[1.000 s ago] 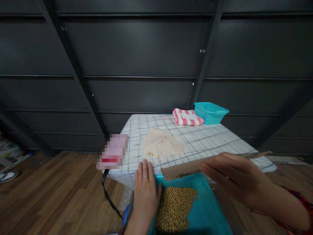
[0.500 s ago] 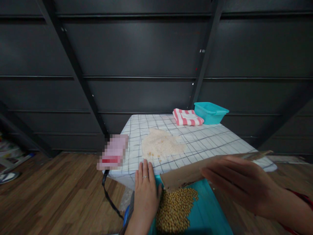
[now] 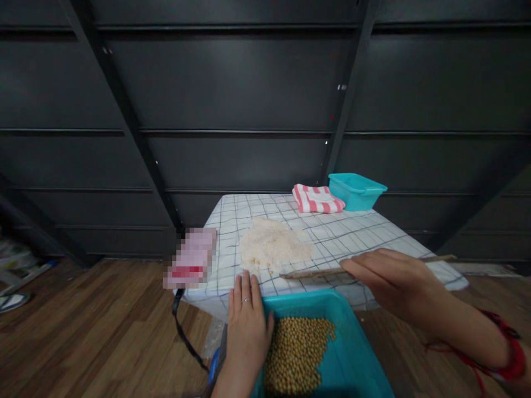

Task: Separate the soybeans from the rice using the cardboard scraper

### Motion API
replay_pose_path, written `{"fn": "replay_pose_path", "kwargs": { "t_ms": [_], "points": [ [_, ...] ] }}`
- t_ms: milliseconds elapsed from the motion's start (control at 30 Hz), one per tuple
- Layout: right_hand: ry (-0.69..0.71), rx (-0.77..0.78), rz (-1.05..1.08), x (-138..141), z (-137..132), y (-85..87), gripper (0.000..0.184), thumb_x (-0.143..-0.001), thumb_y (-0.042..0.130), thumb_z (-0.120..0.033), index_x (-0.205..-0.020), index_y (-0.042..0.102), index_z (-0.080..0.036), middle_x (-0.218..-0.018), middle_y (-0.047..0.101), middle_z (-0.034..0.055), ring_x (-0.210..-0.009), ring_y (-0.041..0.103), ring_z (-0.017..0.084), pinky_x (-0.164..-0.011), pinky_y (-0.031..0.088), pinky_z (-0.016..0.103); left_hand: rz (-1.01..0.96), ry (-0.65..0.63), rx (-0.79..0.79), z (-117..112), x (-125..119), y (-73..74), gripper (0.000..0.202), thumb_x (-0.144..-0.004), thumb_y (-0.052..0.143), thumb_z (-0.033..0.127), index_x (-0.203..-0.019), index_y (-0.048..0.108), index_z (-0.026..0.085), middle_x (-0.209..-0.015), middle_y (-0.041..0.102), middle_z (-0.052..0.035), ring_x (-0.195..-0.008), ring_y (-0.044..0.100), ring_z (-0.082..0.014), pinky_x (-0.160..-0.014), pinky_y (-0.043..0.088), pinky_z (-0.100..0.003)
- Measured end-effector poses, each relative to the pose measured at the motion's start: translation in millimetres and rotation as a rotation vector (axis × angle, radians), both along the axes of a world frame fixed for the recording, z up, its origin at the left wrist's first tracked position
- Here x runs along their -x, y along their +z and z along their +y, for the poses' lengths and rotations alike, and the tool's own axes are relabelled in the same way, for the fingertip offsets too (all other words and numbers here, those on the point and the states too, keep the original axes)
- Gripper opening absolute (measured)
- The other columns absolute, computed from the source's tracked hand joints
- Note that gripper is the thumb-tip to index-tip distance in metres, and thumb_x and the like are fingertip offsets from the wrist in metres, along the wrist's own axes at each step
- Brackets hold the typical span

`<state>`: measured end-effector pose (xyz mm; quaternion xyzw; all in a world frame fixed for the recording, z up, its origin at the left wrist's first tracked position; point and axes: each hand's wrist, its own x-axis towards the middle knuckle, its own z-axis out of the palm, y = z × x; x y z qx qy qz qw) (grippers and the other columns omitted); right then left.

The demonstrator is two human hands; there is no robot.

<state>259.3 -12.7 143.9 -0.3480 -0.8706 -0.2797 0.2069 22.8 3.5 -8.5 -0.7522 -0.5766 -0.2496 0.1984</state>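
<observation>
My left hand (image 3: 248, 326) rests on the left rim of a teal plastic tub (image 3: 352, 354), fingers together and curled over the edge. Inside the tub lies a heap of yellow soybeans (image 3: 296, 354). My right hand (image 3: 398, 284) grips a brown cardboard sheet (image 3: 315, 273), held nearly flat and edge-on just above the near part of the table. A pile of white rice (image 3: 271, 246) with a few beans at its near edge lies on the checked tablecloth (image 3: 344, 235).
A red-and-white striped cloth (image 3: 317, 199) and a second teal tub (image 3: 357, 190) sit at the table's far right corner. A pink blurred object (image 3: 191, 257) hangs off the left table edge with a black strap (image 3: 185, 331). Wooden floor surrounds the table; dark metal wall behind.
The cardboard sheet has risen from above the beans in the tub and levelled out over the table edge. My left hand has stayed on the tub rim.
</observation>
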Motion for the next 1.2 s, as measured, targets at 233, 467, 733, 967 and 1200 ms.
{"fn": "replay_pose_path", "kwargs": {
  "t_ms": [233,467,733,967,1200],
  "points": [
    [0.078,-0.076,-0.018,-7.1,5.1,3.5,0.029,-0.080,0.032,0.001,-0.088,0.055,-0.016,-0.067,0.062,0.0018,-0.058,0.054,0.012,-0.053,0.040,0.025,0.010,-0.010,0.009,0.2,0.3,0.4,0.054,-0.075,0.041,0.018,-0.125,0.037,0.000,-0.131,0.042,-0.0238,-0.121,0.036,-0.0353,-0.092,0.041,-0.051],
    [0.090,-0.155,-0.055,-8.7,23.2,-6.3,0.025,-0.083,0.036,-0.003,-0.088,0.058,-0.015,-0.071,0.063,0.0037,-0.061,0.054,0.013,-0.056,0.043,0.027,0.003,-0.013,-0.008,0.5,-1.8,-1.1,0.061,-0.075,0.039,0.018,-0.132,0.022,0.002,-0.130,0.042,-0.0245,-0.122,0.035,-0.0349,-0.092,0.039,-0.052],
    [0.148,-0.257,0.033,-32.4,70.9,4.1,0.024,-0.082,0.039,-0.004,-0.088,0.058,-0.016,-0.076,0.065,0.0048,-0.071,0.059,0.015,-0.063,0.047,0.029,0.010,-0.015,-0.037,2.3,-3.7,-0.7,0.055,-0.076,0.038,0.019,-0.128,0.033,0.002,-0.129,0.044,-0.0232,-0.122,0.036,-0.0340,-0.092,0.040,-0.052],
    [0.145,-0.131,-0.023,-74.4,65.2,18.9,0.035,-0.080,0.033,0.001,-0.096,0.054,-0.022,-0.088,0.066,0.0015,-0.085,0.059,0.014,-0.076,0.046,0.034,0.029,-0.012,-0.050,0.6,-4.6,2.2,0.050,-0.075,0.039,0.017,-0.121,0.042,-0.001,-0.128,0.045,-0.0238,-0.118,0.040,-0.0351,-0.090,0.042,-0.050],
    [0.180,-0.093,-0.082,-77.2,83.2,-3.3,0.033,-0.083,0.033,-0.002,-0.094,0.058,-0.021,-0.089,0.067,0.0031,-0.084,0.060,0.014,-0.074,0.049,0.034,-0.007,-0.016,-0.034,1.5,-4.0,-4.2,0.056,-0.075,0.039,0.019,-0.129,0.034,0.003,-0.130,0.044,-0.0225,-0.122,0.035,-0.0339,-0.092,0.039,-0.052]
  ]
}}
